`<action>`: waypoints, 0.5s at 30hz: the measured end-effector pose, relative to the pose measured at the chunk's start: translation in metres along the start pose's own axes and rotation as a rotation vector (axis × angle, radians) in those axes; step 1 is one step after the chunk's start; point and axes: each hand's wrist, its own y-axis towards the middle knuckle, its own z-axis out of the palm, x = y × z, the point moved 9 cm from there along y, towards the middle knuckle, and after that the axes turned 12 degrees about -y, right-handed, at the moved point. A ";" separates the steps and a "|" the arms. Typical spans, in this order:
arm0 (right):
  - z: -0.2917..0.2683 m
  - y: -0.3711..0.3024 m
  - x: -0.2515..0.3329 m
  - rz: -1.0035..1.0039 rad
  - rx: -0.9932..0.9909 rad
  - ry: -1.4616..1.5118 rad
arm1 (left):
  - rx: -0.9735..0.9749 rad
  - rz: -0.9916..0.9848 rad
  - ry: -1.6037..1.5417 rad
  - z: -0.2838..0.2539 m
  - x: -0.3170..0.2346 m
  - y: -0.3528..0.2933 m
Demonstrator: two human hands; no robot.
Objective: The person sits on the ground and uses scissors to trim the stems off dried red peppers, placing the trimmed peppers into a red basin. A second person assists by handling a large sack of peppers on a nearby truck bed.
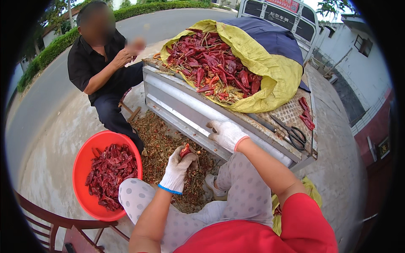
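Observation:
Both my hands wear white knit gloves with soiled fingers. My left hand (pixel 177 168), its glove cuffed in blue, is closed on a dried red chili pepper (pixel 184 151) above the litter of stems on the ground. Farther right, my right hand (pixel 228 134) is held beside the edge of the truck bed, finger and thumb apart, nothing visible between them. Beyond it, a yellow woven sack (pixel 274 80) lies open on the bed, spilling dried red chilies (pixel 211 59). At my left, a red plastic basin (pixel 80 177) contains more chilies (pixel 110 175).
Black-handled scissors (pixel 295 135) lie on the truck bed (pixel 278 110) near a few loose chilies (pixel 306 113). A co-worker in dark clothes (pixel 95 63) sits across at the left, hands raised. Chili stems and scraps (pixel 162 130) cover the ground. A wooden chair (pixel 46 217) stands lower left.

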 end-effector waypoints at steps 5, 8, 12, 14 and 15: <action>-0.097 0.044 -0.069 0.189 -0.419 -0.333 | -0.077 -0.109 0.014 -0.010 0.005 0.000; -0.099 0.062 -0.133 0.394 -0.238 -0.606 | -0.046 -0.115 0.093 -0.003 0.004 0.003; -0.095 0.068 -0.161 0.416 -0.229 -0.559 | -0.029 -0.118 0.224 -0.002 0.007 0.002; -0.110 0.061 -0.176 0.462 -0.388 -0.268 | -0.026 -0.128 0.185 -0.001 0.004 0.002; -0.115 0.057 -0.186 0.522 -0.443 -0.096 | -0.026 -0.134 0.166 -0.001 0.003 0.001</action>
